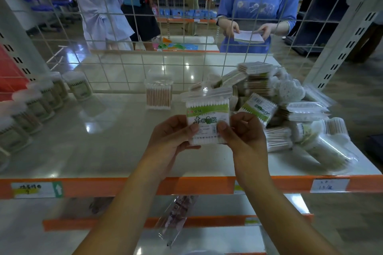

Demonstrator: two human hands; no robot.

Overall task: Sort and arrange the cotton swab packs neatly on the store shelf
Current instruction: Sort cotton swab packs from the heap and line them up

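Both the left hand point(174, 134) and right hand point(242, 132) pinch one clear green-labelled cotton swab pack point(208, 118) above the glossy white shelf point(103, 141); beyond this grip one wooden-stemmed pack point(158, 95) stands placed, while right of it the jumbled pile of packs point(290, 114) remains unsorted.

The one camera sits on my head, looking forward and down over my forearms at the shelf point(103, 141) in front of me. It is close: my left hand point(172, 136) and right hand point(242, 136) fill the middle of the wide-angle view, and straight edges bow toward the corners. The shelf's orange front rail point(124, 187) crosses low in the frame. Higher up, the view passes through the wire grid point(182, 27) into the store aisle beyond.
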